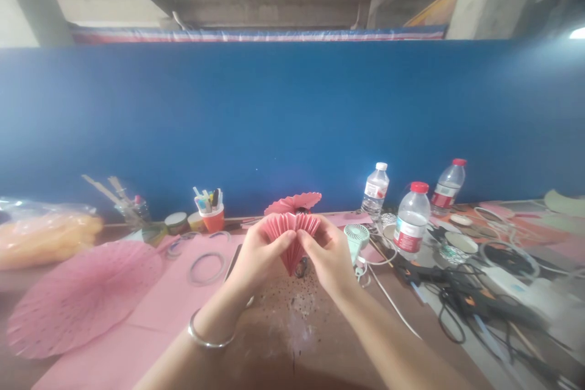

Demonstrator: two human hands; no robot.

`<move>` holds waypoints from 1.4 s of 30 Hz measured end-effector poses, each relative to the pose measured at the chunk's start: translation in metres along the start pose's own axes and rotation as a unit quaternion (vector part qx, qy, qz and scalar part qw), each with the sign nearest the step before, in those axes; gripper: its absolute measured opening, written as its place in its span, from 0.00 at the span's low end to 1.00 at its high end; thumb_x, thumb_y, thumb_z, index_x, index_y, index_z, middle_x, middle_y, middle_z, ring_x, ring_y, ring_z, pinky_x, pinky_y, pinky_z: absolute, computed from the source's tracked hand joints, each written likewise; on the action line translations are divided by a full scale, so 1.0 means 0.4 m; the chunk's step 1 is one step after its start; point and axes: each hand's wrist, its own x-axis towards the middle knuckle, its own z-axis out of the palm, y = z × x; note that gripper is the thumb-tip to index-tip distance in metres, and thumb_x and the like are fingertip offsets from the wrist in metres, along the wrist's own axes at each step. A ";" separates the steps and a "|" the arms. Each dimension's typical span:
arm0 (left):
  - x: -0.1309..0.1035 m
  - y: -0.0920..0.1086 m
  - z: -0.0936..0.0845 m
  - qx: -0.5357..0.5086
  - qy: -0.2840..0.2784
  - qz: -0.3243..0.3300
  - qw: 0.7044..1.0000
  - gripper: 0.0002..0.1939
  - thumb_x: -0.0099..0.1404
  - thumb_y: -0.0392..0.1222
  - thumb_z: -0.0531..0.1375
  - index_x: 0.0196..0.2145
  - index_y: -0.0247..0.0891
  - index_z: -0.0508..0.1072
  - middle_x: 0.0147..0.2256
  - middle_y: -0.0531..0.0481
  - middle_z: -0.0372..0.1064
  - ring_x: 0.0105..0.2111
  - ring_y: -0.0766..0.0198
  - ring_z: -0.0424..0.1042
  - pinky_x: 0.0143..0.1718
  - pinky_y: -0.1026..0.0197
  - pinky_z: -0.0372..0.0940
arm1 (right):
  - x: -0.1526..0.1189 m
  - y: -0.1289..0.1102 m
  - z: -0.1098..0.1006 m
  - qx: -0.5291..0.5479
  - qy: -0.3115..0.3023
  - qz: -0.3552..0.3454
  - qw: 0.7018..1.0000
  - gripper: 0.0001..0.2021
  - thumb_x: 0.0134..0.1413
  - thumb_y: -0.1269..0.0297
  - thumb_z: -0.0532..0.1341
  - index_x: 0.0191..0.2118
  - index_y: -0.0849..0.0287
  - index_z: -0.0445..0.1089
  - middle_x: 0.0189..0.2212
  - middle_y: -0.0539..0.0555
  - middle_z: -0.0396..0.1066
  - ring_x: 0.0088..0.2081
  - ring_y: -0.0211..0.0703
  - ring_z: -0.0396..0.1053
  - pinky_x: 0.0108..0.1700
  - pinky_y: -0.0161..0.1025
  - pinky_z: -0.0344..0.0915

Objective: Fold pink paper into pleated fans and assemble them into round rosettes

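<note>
Between my hands, above the middle of the table, is a pink pleated paper fan [291, 256], its folds spread at the top and drawn to a point below. My left hand [267, 247] pinches its left side, thumb on the front. On the right side my right hand [326, 250] grips it the same way, the two thumbs nearly meeting at the centre. Just behind it shows another pleated pink paper piece [293, 202]. A large round pleated paper fan [86, 298] with dark specks lies at the left.
Pink paper sheets [155, 317] cover the left side of the table [278, 341]. An orange-and-white cup of pens [212, 218] stands at the back. To the right are a small green fan [356, 241], several water bottles [411, 222], tangled cables [457, 292] and a tape roll [458, 247].
</note>
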 end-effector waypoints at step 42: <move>-0.004 0.005 0.024 -0.248 0.035 -0.114 0.962 0.08 0.58 0.42 0.59 0.35 0.36 0.71 0.30 0.50 0.72 0.30 0.64 0.72 0.35 0.63 0.65 | -0.003 0.016 0.004 0.115 -0.008 0.008 0.993 0.02 0.47 0.70 0.57 0.26 0.59 0.65 0.22 0.47 0.64 0.25 0.36 0.62 0.32 0.35 0.60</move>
